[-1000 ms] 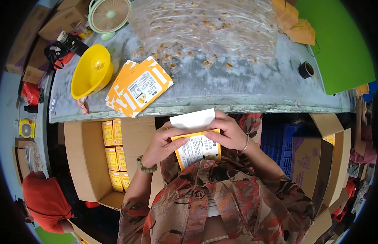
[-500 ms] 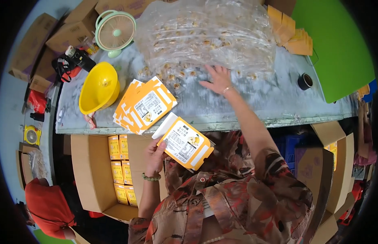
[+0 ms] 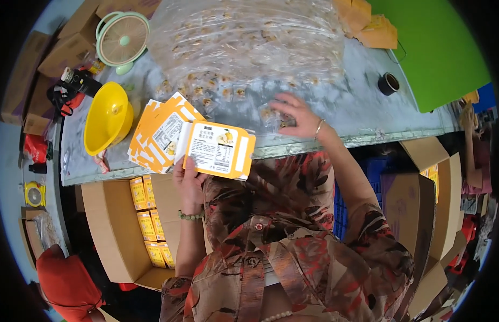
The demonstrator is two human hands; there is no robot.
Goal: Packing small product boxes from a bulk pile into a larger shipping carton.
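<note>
My left hand (image 3: 189, 183) grips a flat yellow-and-white carton (image 3: 211, 153) by its lower left corner, tilted up at the table's front edge. Over the tabletop, my right hand (image 3: 300, 117) is open, fingers apart. Between its fingers and thumb lie a few small clear packets (image 3: 269, 115) with yellowish contents; whether the fingers press on them is hard to see. A fanned stack of the same flat cartons (image 3: 159, 129) rests left of the held one. More loose packets (image 3: 206, 102) lie behind, in front of a big clear plastic sheet (image 3: 249, 43) that covers many others.
A yellow basin (image 3: 106, 121) and a pale green fan (image 3: 124, 41) stand at the left. To the right sit a dark cup (image 3: 388, 83) and a green board (image 3: 437, 53). Below the table edge, an open cardboard box (image 3: 107, 231) holds several yellow cartons. Another person's red top (image 3: 67, 279) shows at lower left.
My right hand has drawn back from the plastic sheet toward the table's front edge, with small packets now by its fingers. My left hand has raised the carton toward the table.
</note>
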